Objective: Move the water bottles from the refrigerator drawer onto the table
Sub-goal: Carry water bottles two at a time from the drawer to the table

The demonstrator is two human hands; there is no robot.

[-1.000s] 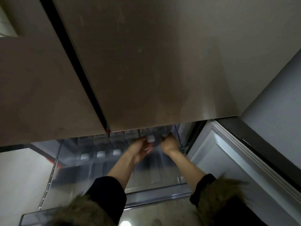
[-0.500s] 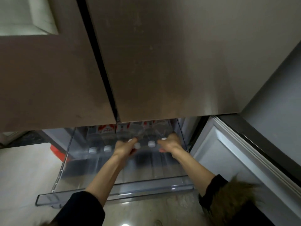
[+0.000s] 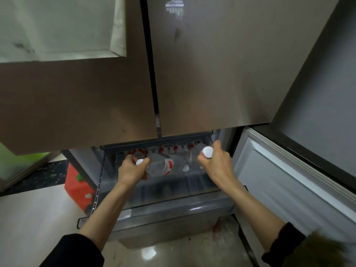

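The clear refrigerator drawer (image 3: 154, 212) is pulled out below the closed upper doors. My left hand (image 3: 131, 170) grips the neck of a clear water bottle (image 3: 159, 166) with a white cap and red label, lying tilted in the drawer. My right hand (image 3: 217, 164) grips the neck of a second water bottle (image 3: 207, 151), its white cap facing me. Another bottle (image 3: 182, 164) lies between my hands. The table is out of sight.
Two closed brown refrigerator doors (image 3: 212, 74) fill the upper view. An open lower door (image 3: 289, 180) stands to the right. A red box (image 3: 77, 185) sits on the floor left of the drawer. A white counter edge (image 3: 57, 35) shows at upper left.
Both hands went from reaching among the bottles to gripping one bottle each by the neck. The right bottle has lifted. The view shifted and the drawer now appears closer.
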